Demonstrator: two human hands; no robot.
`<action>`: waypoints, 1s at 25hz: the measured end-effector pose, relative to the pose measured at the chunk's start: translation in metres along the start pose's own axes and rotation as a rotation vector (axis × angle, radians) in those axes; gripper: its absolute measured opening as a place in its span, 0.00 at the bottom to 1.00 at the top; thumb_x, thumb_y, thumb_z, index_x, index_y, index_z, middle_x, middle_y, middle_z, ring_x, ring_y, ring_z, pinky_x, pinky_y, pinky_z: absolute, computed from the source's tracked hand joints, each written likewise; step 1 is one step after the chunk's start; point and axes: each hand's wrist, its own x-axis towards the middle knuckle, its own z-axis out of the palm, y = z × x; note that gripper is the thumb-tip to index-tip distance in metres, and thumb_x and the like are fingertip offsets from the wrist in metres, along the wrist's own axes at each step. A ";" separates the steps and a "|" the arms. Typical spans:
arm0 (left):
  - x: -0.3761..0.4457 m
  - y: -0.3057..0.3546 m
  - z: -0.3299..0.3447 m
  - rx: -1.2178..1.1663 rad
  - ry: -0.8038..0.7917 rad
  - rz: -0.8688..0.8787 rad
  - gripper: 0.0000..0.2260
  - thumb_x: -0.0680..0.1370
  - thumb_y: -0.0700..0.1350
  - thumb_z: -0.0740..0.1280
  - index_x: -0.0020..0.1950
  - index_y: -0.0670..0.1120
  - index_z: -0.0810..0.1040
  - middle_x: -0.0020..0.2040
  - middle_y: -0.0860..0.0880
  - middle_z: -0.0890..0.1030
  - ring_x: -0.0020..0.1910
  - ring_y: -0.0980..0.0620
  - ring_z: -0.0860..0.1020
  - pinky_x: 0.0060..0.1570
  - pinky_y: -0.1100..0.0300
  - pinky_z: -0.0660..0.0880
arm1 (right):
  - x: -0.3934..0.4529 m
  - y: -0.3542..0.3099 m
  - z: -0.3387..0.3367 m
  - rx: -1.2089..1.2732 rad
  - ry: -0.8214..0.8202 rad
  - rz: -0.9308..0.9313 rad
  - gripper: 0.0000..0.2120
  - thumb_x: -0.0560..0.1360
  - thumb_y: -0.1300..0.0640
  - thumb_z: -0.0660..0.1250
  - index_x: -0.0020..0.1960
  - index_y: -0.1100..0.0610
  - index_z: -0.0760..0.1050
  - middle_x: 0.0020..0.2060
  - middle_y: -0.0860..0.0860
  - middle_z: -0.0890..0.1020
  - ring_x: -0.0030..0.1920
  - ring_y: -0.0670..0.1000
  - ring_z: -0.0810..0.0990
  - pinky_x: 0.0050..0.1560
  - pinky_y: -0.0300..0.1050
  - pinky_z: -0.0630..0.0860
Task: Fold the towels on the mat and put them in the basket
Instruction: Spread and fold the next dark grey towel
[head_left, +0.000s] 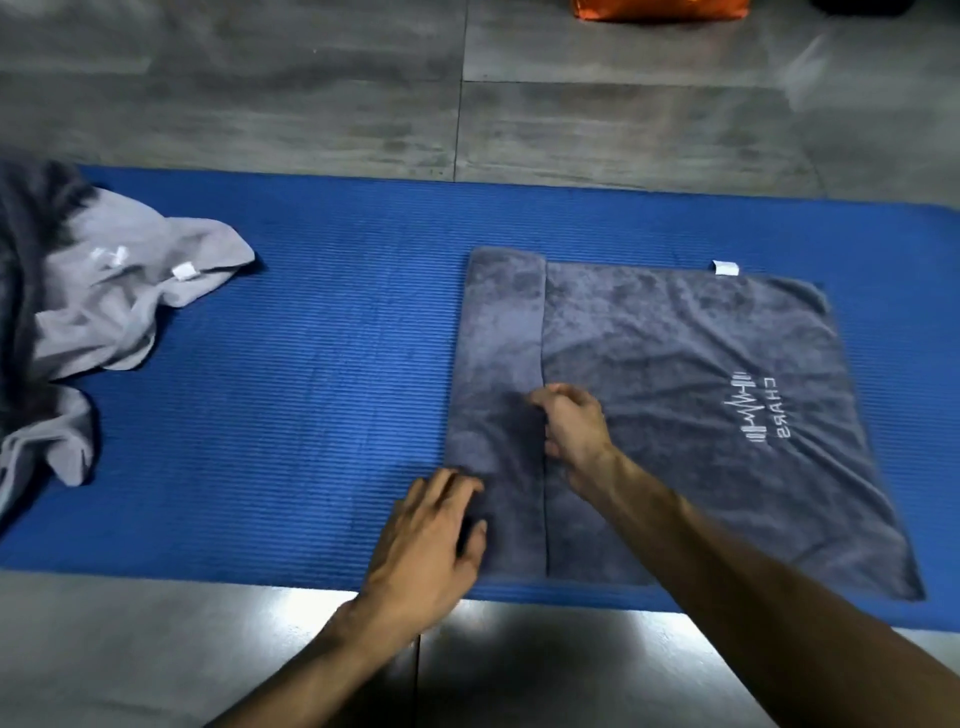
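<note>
Towel (675, 395), dark grey one with a white logo, is lying flat on the right half of the blue mat (311, 364), with its left edge already flipped over into a narrow strip. Right hand (574, 426) is curling its fingers onto that strip's inner edge, pinching it I think. Left hand (431, 540) is lying spread flat at the near left corner. Crumpled light grey towels (119, 291) are sitting at the mat's left end, something orange (660, 8) on the floor (311, 104) beyond.
</note>
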 end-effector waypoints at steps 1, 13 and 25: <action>-0.002 -0.008 0.004 0.018 -0.026 -0.020 0.18 0.76 0.53 0.59 0.65 0.53 0.71 0.64 0.54 0.70 0.60 0.50 0.71 0.61 0.52 0.72 | -0.006 0.003 -0.006 -0.059 -0.017 0.038 0.08 0.73 0.57 0.71 0.40 0.53 0.72 0.33 0.52 0.72 0.30 0.49 0.70 0.27 0.41 0.69; 0.011 -0.016 -0.001 0.266 -0.091 0.343 0.13 0.77 0.52 0.58 0.55 0.50 0.78 0.60 0.51 0.78 0.61 0.50 0.74 0.62 0.49 0.70 | -0.025 0.009 -0.025 -0.930 0.070 -0.620 0.14 0.74 0.55 0.67 0.58 0.56 0.73 0.49 0.55 0.82 0.49 0.57 0.81 0.48 0.47 0.78; 0.089 -0.033 -0.017 0.352 -0.443 0.575 0.37 0.79 0.59 0.63 0.79 0.56 0.43 0.80 0.51 0.39 0.77 0.51 0.33 0.72 0.58 0.29 | 0.070 -0.022 0.038 -1.418 -0.145 -1.013 0.36 0.77 0.39 0.35 0.80 0.56 0.50 0.79 0.51 0.50 0.79 0.53 0.46 0.78 0.53 0.45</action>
